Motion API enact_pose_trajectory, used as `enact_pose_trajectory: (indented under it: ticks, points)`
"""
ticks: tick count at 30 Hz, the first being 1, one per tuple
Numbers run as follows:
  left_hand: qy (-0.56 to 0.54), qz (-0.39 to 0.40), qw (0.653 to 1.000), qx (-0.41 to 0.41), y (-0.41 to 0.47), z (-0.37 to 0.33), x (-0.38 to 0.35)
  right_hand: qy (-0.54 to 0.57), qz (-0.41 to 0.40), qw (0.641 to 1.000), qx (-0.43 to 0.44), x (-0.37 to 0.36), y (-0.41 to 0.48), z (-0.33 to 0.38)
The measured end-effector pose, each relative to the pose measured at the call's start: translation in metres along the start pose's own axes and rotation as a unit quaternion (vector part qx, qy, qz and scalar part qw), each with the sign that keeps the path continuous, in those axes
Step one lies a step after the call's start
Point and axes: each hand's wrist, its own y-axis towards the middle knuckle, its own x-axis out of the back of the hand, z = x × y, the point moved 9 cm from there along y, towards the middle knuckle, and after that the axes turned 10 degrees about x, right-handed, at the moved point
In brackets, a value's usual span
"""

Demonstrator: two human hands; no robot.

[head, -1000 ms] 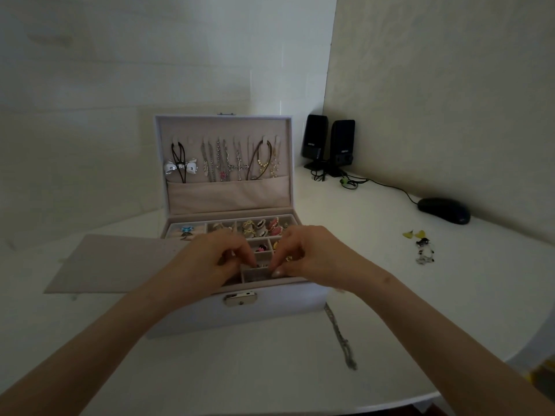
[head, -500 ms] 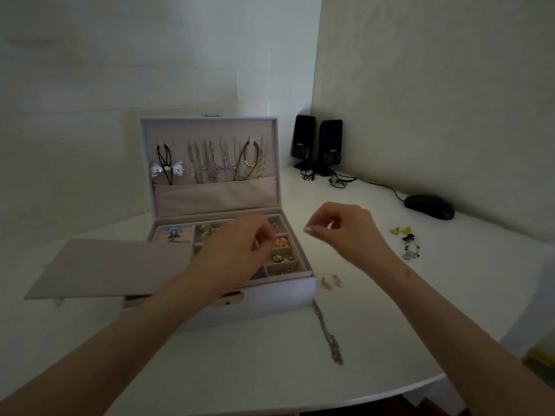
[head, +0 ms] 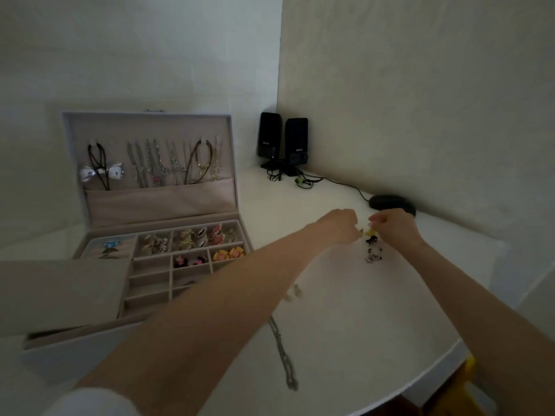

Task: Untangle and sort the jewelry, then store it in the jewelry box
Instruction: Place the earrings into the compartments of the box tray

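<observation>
- Left hand (head: 339,226) reaches forward on an outstretched bare forearm, knuckles up and fingers curled.
- Right hand (head: 396,226) is just beside it, fingertips drawn together.
- Whether either hand pinches anything cannot be told.

We can read no text, number or brand anywhere. At about one o'clock from the jewelry box (head: 150,124) stand two black speakers. The left speaker (head: 269,130) and the right speaker (head: 296,133) each carry a small pale mark low on the front face. We find both marks too small and blurred to make out as letters. The box itself shows us no label or lettering.
</observation>
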Motion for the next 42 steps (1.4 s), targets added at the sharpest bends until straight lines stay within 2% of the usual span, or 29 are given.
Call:
enact_pose_trajectory:
  ticks: [3, 5, 10, 15, 19, 24, 31, 37, 42]
  points:
    - [0.015, 0.009, 1.0, 0.005, 0.03, -0.005, -0.012, 0.003, 0.032, 0.999, -0.023, -0.01, 0.008, -0.013]
    - [0.02, -0.014, 1.0, 0.007, 0.042, -0.006, -0.014, 0.003, 0.034, 0.999, -0.02, -0.012, 0.011, -0.014]
    - [0.066, -0.072, 0.995, 0.002, 0.054, -0.01, -0.016, 0.02, 0.034, 0.999, -0.018, -0.013, 0.014, -0.014]
    - [0.087, -0.077, 0.993, 0.014, 0.043, -0.011, -0.004, 0.064, 0.002, 0.998, -0.016, 0.0, 0.01, 0.004]
    - [0.071, -0.077, 0.995, 0.005, 0.004, -0.001, 0.051, 0.188, -0.02, 0.982, 0.012, 0.017, -0.008, 0.054]
    - [0.061, -0.123, 0.991, -0.006, -0.097, 0.052, 0.128, 0.313, 0.075, 0.942, 0.1, 0.006, -0.052, 0.167]
    - [0.041, -0.138, 0.987, 0.065, -0.2, 0.165, 0.161, 0.219, 0.182, 0.927, 0.243, -0.048, -0.106, 0.291]
    - [0.043, -0.14, 0.987, 0.061, -0.211, 0.205, 0.161, 0.173, 0.242, 0.92, 0.255, -0.096, -0.119, 0.324]
    - [0.145, -0.13, 0.979, 0.064, -0.207, 0.216, 0.154, 0.113, 0.278, 0.918, 0.26, -0.126, -0.12, 0.335]
